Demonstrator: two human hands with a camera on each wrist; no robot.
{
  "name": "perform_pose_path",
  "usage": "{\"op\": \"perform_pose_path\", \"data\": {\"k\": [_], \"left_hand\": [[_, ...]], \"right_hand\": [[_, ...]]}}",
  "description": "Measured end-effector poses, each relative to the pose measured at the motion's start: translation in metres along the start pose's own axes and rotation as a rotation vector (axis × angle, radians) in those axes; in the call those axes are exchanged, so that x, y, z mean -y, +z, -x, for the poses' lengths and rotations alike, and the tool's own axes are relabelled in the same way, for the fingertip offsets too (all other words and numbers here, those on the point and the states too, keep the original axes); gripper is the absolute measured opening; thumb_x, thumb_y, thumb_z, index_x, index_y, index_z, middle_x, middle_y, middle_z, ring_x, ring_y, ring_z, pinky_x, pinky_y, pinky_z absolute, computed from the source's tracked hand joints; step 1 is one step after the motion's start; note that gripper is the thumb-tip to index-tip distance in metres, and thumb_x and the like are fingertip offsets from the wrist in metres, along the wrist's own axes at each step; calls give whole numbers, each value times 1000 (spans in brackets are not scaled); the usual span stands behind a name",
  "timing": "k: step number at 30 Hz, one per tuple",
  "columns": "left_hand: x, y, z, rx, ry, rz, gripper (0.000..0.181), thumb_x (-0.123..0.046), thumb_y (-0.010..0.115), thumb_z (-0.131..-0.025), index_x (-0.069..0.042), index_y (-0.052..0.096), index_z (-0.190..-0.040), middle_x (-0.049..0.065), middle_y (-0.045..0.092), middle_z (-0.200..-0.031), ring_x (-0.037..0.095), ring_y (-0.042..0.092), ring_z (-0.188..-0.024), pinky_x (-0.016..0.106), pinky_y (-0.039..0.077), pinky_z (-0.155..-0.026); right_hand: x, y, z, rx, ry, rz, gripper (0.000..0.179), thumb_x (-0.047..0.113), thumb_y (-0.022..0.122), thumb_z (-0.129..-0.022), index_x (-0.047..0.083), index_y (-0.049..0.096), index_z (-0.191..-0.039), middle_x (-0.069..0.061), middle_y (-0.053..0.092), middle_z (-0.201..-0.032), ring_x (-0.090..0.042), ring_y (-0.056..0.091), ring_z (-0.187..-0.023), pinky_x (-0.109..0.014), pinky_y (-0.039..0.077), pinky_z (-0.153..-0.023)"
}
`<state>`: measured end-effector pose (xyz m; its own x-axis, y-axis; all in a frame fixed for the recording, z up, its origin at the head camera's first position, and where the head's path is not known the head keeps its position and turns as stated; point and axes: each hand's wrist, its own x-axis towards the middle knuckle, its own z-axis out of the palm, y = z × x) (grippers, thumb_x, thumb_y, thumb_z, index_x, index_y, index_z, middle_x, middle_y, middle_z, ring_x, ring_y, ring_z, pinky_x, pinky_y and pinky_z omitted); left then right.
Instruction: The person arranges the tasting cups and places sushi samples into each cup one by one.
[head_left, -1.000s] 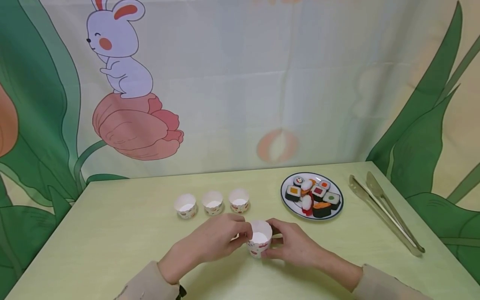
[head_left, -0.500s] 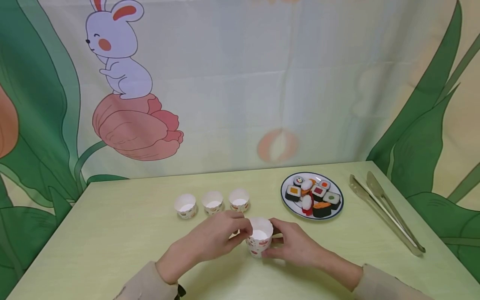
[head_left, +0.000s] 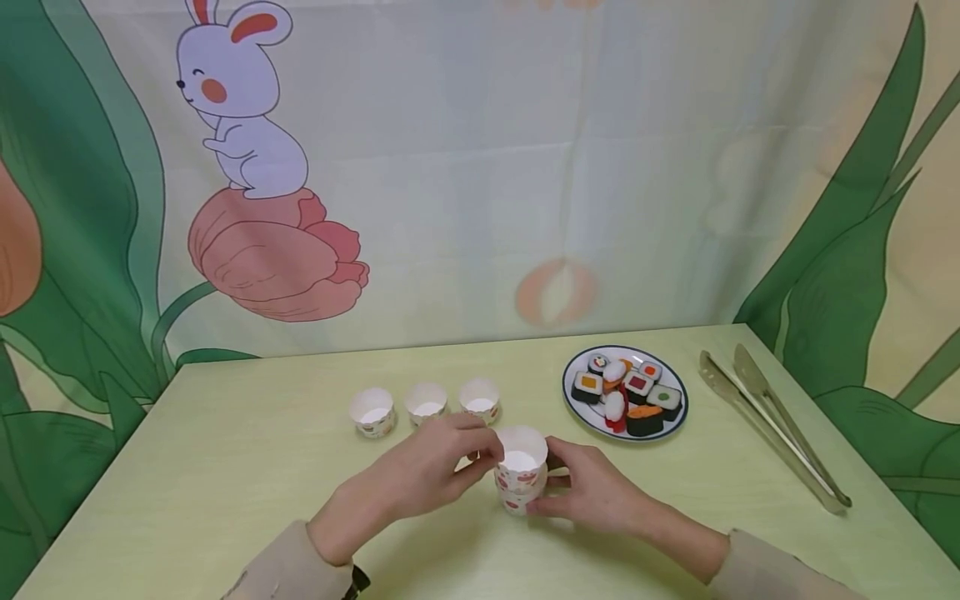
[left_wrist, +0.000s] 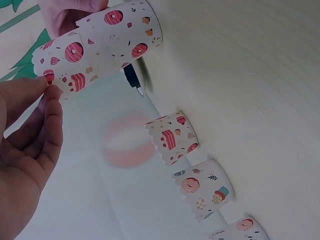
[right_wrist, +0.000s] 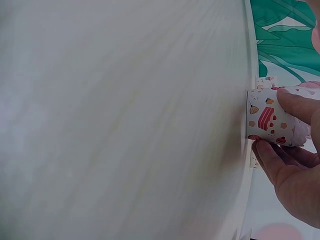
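My left hand pinches the scalloped rim of a white paper baking cup printed with pink cakes and doughnuts. This cup sits partly inside a second baking cup, standing up well above it. Around the sides of the lower cup, my right hand keeps a grip with thumb and fingers. In the right wrist view the lower cup stands upright with its base at the tabletop. The left wrist view shows thumb and fingertips meeting on the upper cup's rim.
Three more baking cups, a left one, a middle one and a right one, stand in a row behind my hands. A blue-rimmed plate bears several toy sushi pieces. Metal tongs lie at the right.
My left hand has drawn the upper baking cup upward, so more of the lower one shows beneath it. The right hand has stayed in place on the lower cup.
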<state>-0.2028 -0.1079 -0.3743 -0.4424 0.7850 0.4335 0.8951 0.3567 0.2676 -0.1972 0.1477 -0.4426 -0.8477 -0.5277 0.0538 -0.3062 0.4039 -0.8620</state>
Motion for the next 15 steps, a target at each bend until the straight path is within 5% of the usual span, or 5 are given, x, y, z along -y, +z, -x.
{"op": "perform_pose_path", "data": {"k": [15], "left_hand": [[0,-4,-3,-50,-14,-4,9,-1,75,-92,-9,73,-96,-5,68,-92,8,61,-83,20,52,-78]], "right_hand": [[1,-3,1,2,15,-5,55,15,88,-83,6,60,-130,-7,66,-127,-26,65,-115,-37,54,-97]]}}
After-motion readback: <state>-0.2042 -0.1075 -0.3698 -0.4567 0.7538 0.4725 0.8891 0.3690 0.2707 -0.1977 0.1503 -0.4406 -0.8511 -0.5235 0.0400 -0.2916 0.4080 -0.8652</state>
